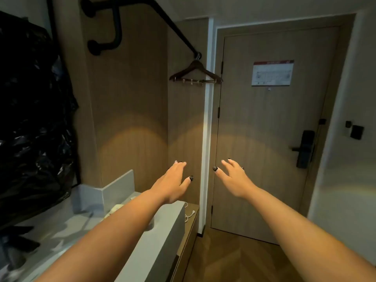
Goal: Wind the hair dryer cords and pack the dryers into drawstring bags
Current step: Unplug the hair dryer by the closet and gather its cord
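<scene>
Both the left hand (173,183) and right hand (234,178) are reaching out with fingers spread and holding nothing, so the loose white cord (188,214) lying on the pale grey worktop (162,231) at lower centre is risking a snag.

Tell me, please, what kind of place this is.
Probably the entry of a hotel room. The door carries a posted notice and an electronic lock, and a hanger hangs on an open rail beside it.
</scene>
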